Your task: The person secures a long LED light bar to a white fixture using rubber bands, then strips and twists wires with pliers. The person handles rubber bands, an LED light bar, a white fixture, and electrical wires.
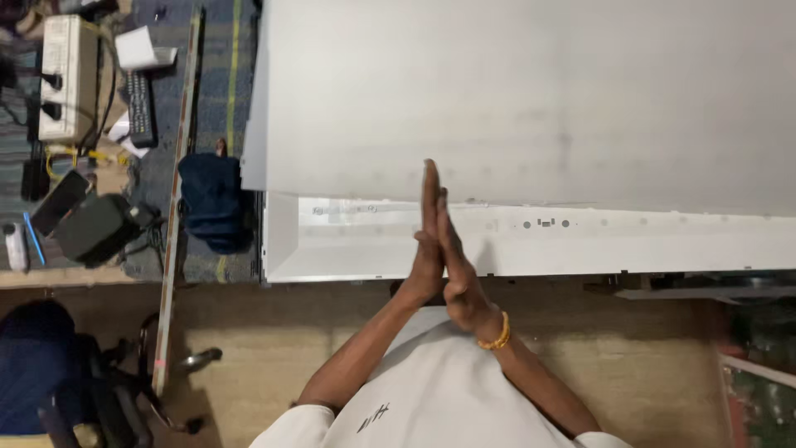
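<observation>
The left hand (pixel 426 249) and right hand (pixel 458 270) pressed flat together, palm to palm, fingers straight, holding nothing (a gold bracelet (pixel 498 334) circled the right wrist). Beyond them lay a white panel (pixel 531 99).

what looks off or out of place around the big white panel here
The large white sheet sits askew on the white metal tray frame: its left corner overhangs the frame's left end while the frame's front strip lies uncovered. The left hand and right hand are pressed palm to palm above that strip, holding nothing. No damage or spill shows.
</observation>
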